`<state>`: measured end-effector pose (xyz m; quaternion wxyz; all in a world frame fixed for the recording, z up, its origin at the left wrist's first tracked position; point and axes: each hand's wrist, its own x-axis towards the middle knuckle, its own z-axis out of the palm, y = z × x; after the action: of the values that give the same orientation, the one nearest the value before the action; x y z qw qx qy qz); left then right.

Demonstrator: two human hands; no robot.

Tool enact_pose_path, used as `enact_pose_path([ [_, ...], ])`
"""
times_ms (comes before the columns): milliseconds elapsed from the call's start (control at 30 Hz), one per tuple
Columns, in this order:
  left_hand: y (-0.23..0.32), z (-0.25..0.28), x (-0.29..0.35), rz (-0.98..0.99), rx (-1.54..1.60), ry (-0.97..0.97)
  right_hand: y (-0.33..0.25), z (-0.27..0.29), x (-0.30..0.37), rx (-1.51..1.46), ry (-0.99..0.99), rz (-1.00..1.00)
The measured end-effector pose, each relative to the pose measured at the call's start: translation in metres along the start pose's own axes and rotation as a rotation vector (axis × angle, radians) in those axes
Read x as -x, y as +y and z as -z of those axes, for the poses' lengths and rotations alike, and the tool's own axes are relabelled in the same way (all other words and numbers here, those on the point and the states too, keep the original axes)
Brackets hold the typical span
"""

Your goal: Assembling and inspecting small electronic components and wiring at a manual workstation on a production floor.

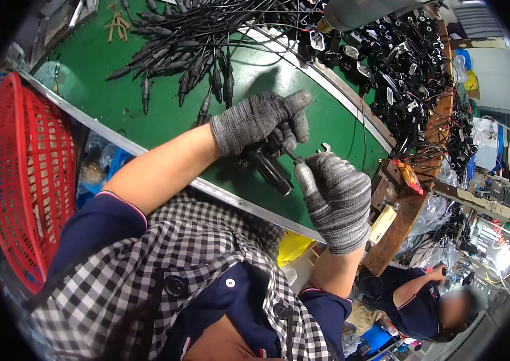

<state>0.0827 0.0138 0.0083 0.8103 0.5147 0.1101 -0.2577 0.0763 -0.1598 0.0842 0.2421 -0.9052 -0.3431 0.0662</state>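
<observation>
Grey knitted gloves cover both my hands. My left hand (264,123) is closed round a black plastic housing (272,171), whose rounded barrel points down toward the bench's near edge. With thumb and fingers together, my right hand (336,201) pinches a thin black cable end (293,156) beside the housing. Whether the cable end sits inside the housing is hidden by my left fingers. Just above my right fingers, the open jaw of a metal spanner (326,147) shows on the green bench top (321,114).
Black cables with plugs (171,57) lie heaped at the far left. Many black housings (387,66) fill the far right, beyond a metal strip. A red plastic basket (32,174) stands left of the bench. A grey cylindrical tool (363,12) hangs overhead. Another person (417,304) works at lower right.
</observation>
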Motion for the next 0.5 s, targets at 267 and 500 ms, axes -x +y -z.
enact_pose_path([
  [267, -0.006, -0.004, 0.0, -0.097, -0.067, -0.036, -0.01, -0.003, -0.002, -0.169, -0.061, -0.001],
  [500, 0.006, -0.005, 0.009, 0.033, -0.01, 0.01, -0.008, 0.002, 0.002, -0.061, -0.061, -0.034],
])
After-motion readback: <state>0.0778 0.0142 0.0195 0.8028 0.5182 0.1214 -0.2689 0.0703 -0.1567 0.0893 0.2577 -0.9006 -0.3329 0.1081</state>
